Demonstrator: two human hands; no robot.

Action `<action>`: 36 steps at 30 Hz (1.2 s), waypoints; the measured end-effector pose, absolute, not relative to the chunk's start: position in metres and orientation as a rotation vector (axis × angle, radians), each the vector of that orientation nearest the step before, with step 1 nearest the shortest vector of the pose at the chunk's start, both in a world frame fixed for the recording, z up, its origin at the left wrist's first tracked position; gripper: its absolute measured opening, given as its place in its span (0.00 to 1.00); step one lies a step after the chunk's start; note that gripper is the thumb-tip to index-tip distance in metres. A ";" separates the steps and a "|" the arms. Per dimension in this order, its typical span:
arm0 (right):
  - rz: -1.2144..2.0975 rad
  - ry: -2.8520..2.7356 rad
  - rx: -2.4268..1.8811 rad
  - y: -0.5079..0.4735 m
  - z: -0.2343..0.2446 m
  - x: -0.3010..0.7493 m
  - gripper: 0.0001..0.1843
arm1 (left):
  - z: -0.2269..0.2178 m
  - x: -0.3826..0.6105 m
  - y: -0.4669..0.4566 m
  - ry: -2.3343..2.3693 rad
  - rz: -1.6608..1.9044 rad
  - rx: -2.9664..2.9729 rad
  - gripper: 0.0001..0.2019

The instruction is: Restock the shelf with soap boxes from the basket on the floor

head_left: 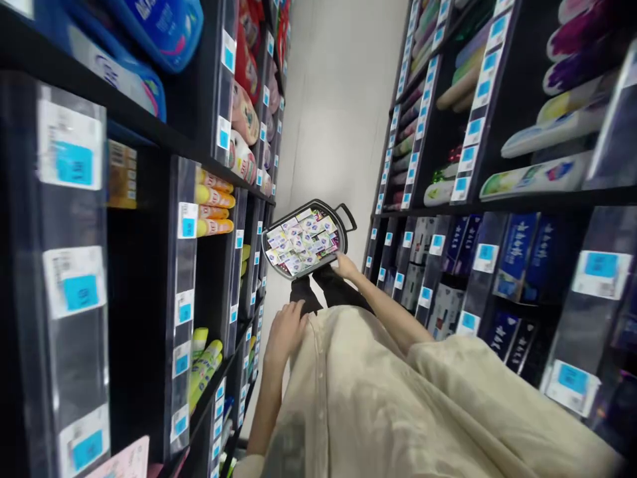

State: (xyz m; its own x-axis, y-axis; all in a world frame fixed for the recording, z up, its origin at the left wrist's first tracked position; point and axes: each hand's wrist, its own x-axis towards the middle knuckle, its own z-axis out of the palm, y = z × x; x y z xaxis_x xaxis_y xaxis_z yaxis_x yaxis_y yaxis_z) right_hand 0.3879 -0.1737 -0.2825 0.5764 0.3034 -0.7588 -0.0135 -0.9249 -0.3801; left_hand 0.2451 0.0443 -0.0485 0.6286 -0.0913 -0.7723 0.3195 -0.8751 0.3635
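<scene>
I look straight down a narrow shop aisle. My right hand [344, 265] reaches down to the near rim of a black shopping basket [343, 216] on the floor, which is filled with several small white and pink boxes [302, 242]. Its fingers curl at the rim, and whether they grip it is unclear. My left hand [284, 330] rests against my beige shirt at the waist, fingers loosely spread and holding nothing.
Black shelves line both sides, close in. The left shelves [219, 172] hold yellow tubes and packets with blue price tags. Flat packs and dark blue boxes fill the right shelves [497, 199]. Pale floor [338, 99] runs ahead beyond the basket.
</scene>
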 end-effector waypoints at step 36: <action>0.865 0.401 -2.422 -0.065 -0.506 0.338 0.29 | -0.317 0.158 0.065 0.858 -0.887 1.648 0.16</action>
